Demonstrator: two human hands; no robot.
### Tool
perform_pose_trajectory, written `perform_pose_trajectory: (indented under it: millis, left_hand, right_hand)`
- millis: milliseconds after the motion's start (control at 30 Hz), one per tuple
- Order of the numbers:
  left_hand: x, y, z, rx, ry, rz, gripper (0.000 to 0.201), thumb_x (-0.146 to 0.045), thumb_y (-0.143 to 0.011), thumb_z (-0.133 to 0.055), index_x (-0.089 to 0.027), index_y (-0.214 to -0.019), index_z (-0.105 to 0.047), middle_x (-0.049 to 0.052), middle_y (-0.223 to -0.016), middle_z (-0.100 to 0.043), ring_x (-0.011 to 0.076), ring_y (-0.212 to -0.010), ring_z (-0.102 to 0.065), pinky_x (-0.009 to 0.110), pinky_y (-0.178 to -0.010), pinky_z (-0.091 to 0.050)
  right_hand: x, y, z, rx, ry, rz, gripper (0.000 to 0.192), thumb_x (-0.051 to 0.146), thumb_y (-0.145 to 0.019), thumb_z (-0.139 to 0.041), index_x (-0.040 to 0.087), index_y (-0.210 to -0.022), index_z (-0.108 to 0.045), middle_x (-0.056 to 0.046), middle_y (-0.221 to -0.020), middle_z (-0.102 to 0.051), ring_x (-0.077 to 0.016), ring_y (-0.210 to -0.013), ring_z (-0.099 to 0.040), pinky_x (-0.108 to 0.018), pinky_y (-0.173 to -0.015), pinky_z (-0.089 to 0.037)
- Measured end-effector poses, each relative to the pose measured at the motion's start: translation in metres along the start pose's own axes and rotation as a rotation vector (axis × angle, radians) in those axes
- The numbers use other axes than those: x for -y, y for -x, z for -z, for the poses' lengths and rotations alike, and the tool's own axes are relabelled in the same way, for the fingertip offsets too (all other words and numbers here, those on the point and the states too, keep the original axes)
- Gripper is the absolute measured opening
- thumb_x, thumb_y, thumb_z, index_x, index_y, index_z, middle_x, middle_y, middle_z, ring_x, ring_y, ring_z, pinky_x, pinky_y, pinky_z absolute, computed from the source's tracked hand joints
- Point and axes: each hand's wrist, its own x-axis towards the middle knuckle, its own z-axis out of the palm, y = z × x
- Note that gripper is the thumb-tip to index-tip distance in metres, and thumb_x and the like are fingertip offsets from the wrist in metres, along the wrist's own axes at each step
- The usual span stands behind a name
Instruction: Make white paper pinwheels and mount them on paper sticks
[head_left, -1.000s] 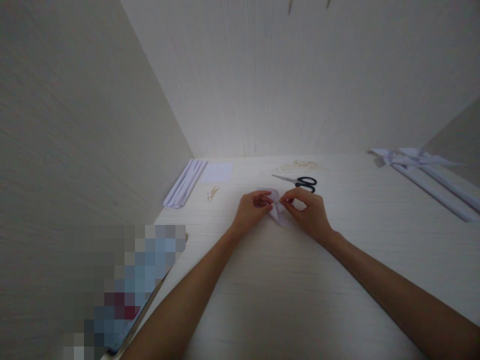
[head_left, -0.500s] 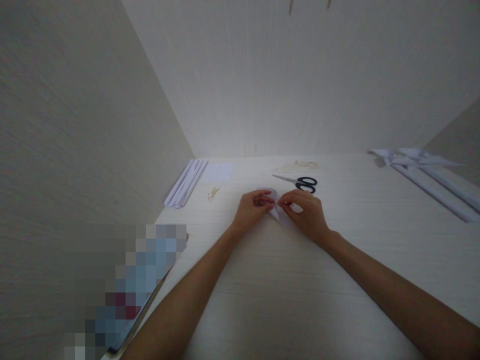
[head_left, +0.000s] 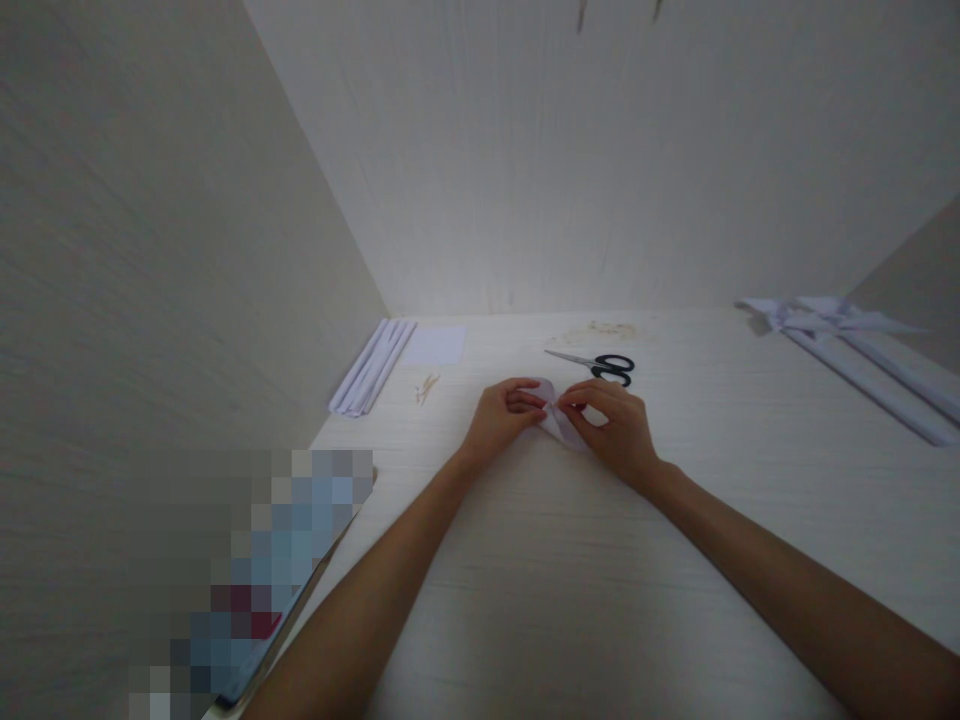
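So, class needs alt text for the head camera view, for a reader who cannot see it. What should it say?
Two bare hands, the left hand and the right hand, pinch a small folded white paper on a pale table. Black-handled scissors lie just beyond; paper strips lie far left, and paper pinwheels far right.

A small white folded paper (head_left: 556, 420), faintly lilac in the shade, sits against the pale cream, fine-grained table (head_left: 570, 600); scissors (head_left: 600, 363) with black handles and silver blades; a white paper square (head_left: 435, 345) and white folded strips (head_left: 371, 368) tinged violet; tan slivers (head_left: 426, 388); white rolled paper (head_left: 862, 345) at right; off-white, faintly streaked walls (head_left: 600, 150)
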Motion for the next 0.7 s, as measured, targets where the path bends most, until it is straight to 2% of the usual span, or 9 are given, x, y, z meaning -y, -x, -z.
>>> perform_pose_trajectory:
  millis: [367, 700]
  left_hand:
    - [-0.0034, -0.0016, -0.0031, -0.045, -0.014, -0.005, 0.026, -0.003, -0.056, -0.064, -0.01, -0.081, -0.062, 0.003, -0.064, -0.066, 0.0126, -0.062, -0.062, 0.029, -0.071, -0.048]
    - [-0.0035, -0.0013, -0.0038, -0.093, -0.021, -0.015, 0.024, -0.004, -0.055, -0.065, -0.011, -0.077, -0.062, 0.002, -0.063, -0.066, 0.0128, -0.061, -0.062, 0.028, -0.069, -0.05]
  right_hand:
    - [0.0, -0.0003, 0.0005, 0.001, 0.018, 0.06, 0.011, 0.014, -0.074, -0.054, 0.02, -0.069, -0.062, -0.004, -0.072, -0.066, -0.0164, -0.068, -0.06, -0.03, -0.063, -0.044]
    - [-0.0003, 0.0004, 0.0002, 0.003, 0.108, 0.14, 0.012, 0.016, -0.076, -0.053, 0.022, -0.072, -0.063, -0.002, -0.074, -0.067, -0.0156, -0.069, -0.06, -0.03, -0.065, -0.041]
